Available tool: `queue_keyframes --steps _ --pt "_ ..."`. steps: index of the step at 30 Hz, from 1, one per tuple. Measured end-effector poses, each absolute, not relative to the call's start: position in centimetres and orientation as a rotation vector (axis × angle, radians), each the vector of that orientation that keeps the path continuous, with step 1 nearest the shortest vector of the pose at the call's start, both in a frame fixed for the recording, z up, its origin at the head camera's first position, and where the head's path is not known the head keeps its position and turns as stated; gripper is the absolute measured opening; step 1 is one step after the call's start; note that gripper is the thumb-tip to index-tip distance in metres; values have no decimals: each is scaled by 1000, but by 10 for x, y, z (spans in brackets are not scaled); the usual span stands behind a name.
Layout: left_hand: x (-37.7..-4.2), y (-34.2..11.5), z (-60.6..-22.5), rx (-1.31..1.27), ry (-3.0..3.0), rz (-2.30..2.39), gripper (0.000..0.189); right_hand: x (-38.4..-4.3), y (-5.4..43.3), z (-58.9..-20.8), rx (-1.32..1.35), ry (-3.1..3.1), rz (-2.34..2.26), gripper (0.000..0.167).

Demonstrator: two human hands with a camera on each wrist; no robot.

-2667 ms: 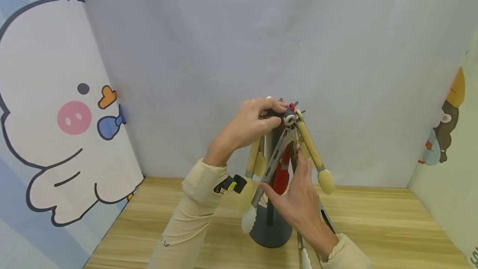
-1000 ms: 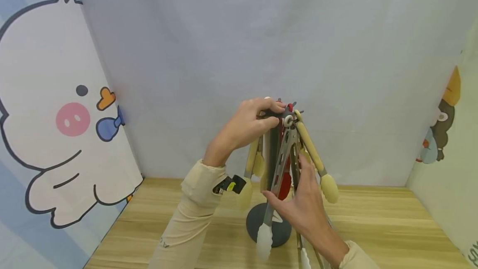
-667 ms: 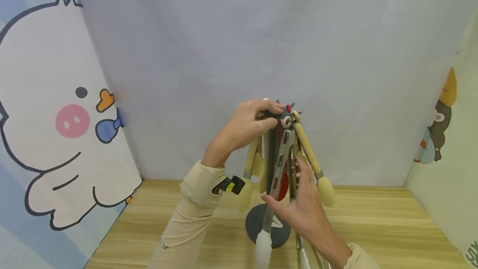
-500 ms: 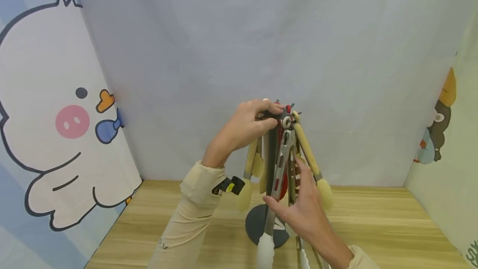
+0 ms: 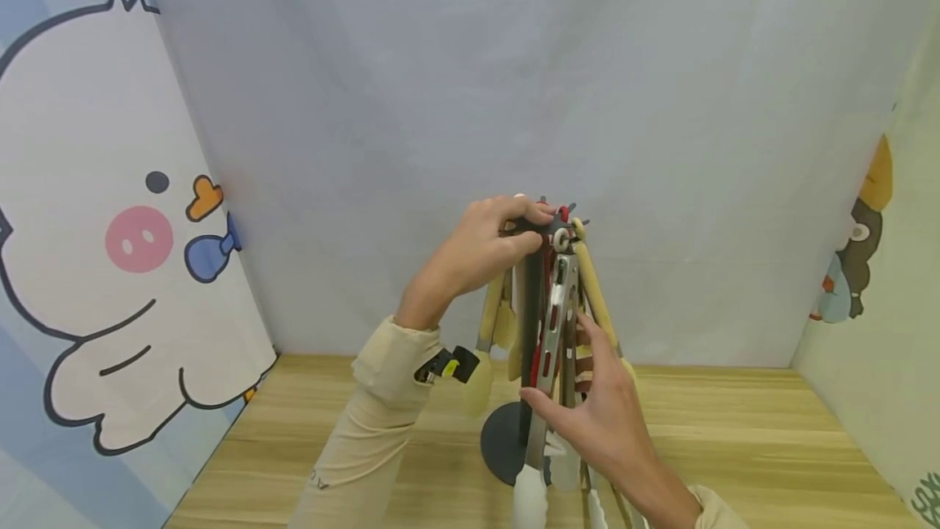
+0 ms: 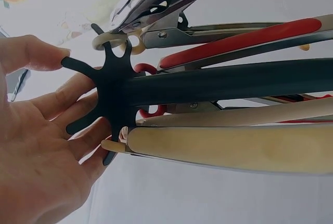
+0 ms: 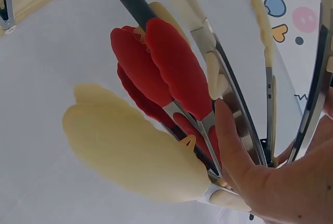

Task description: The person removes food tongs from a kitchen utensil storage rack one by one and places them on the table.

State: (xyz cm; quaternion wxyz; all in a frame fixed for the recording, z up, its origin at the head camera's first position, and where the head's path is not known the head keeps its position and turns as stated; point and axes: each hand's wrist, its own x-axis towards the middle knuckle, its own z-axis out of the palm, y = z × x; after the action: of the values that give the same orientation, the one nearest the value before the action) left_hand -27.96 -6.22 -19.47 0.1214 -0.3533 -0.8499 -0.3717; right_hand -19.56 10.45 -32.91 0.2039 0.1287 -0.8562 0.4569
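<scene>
Head: black stand (image 5: 530, 333) on desk (image 5: 720, 431), left grip (image 5: 488, 239) holding its top. Silver tongs (image 5: 549, 349) hang from it, 5 o'clock of centre, right grip (image 5: 598, 423) pinching them; white tip (image 5: 530, 500) cut off at 6. Yellow tongs (image 5: 593, 280) partly behind right grip.
Left wrist: red tongs (image 6: 244, 42) at 2 o'clock, yellow handle (image 6: 229, 148) at 4, crowding black stand.
Right wrist: yellow head (image 7: 130, 151) at 7; right grip cropped at 4.

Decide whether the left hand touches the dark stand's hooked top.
Touching. The left wrist view shows the left hand with its thumb tip against one prong of the hooked top.
</scene>
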Motion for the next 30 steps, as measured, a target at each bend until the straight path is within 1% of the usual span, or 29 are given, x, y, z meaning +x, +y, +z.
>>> queue_keyframes --steps 7,14,25,30 --pt "-280 -63 -195 -1031 -2472 -1090 34 -192 104 -325 367 -2392 1309 97" --pt "-281 -64 -196 -1027 -2477 -1091 34 -186 105 -320 353 -2374 1350 92" --pt "-281 -64 -196 -1039 -2468 -1072 35 -185 107 -316 307 -2405 1306 88" --pt "-280 -64 -197 -1033 -2466 -1068 34 -186 107 -316 295 -2420 1279 89"
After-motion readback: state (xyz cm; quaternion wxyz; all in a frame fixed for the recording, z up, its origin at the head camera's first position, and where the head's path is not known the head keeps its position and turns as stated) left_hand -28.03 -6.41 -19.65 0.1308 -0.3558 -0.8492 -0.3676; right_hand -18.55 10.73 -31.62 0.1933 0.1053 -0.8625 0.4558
